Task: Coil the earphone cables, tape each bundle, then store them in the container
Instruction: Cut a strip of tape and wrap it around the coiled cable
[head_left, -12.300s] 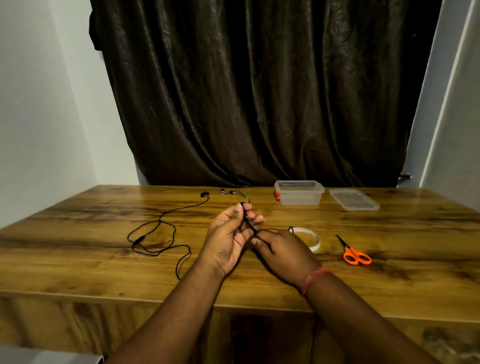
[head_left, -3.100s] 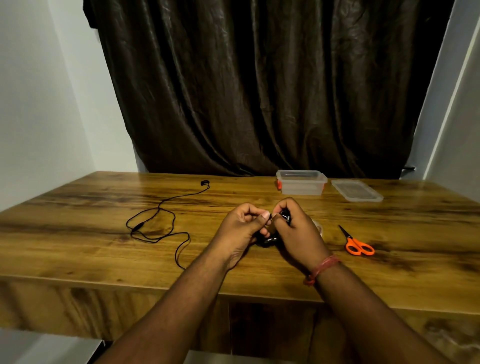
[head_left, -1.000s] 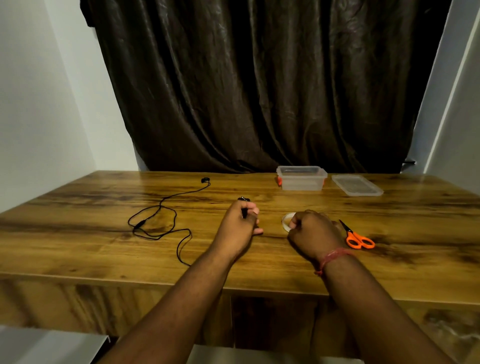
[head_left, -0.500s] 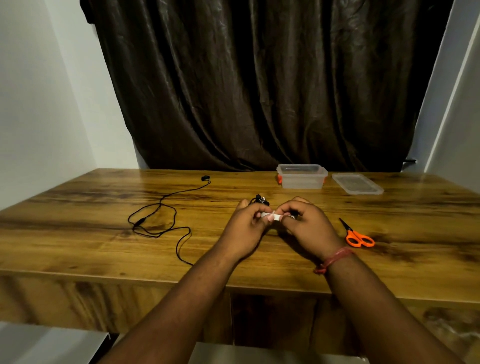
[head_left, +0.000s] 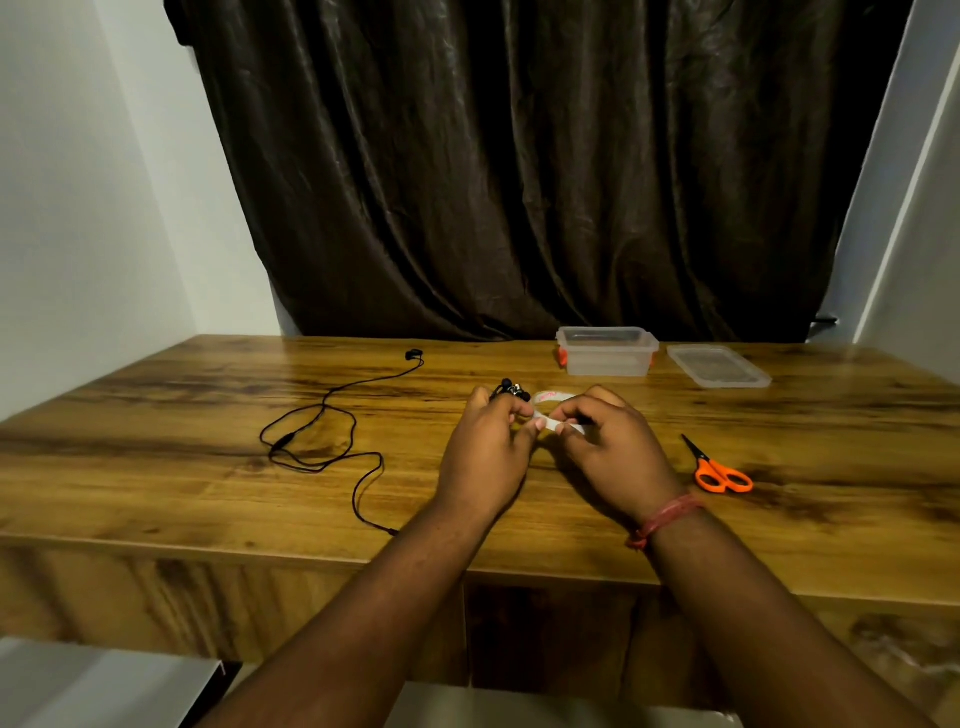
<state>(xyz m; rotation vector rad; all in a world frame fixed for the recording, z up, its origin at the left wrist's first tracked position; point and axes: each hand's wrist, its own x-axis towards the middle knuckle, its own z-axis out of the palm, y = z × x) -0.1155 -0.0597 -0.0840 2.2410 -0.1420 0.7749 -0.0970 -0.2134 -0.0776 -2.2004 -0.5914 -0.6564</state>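
My left hand (head_left: 485, 447) grips a coiled black earphone bundle (head_left: 510, 389); its earbuds stick out above the fingers. My right hand (head_left: 610, 447) holds a roll of white tape (head_left: 553, 399) just right of the left hand, and a short strip runs between the thumbs of both hands. A second black earphone cable (head_left: 317, 441) lies loose and uncoiled on the wooden table (head_left: 156, 467) to the left. The clear plastic container (head_left: 607, 351) stands open at the back.
The container's lid (head_left: 717, 366) lies flat to its right. Orange-handled scissors (head_left: 719, 470) lie right of my right hand. A dark curtain (head_left: 519, 171) hangs behind the table. The table's front edge is near my forearms.
One second ago my hands were apart, the right on the tape roll on the table. The right hand lifted the roll to the left hand, and both now pull a strip.
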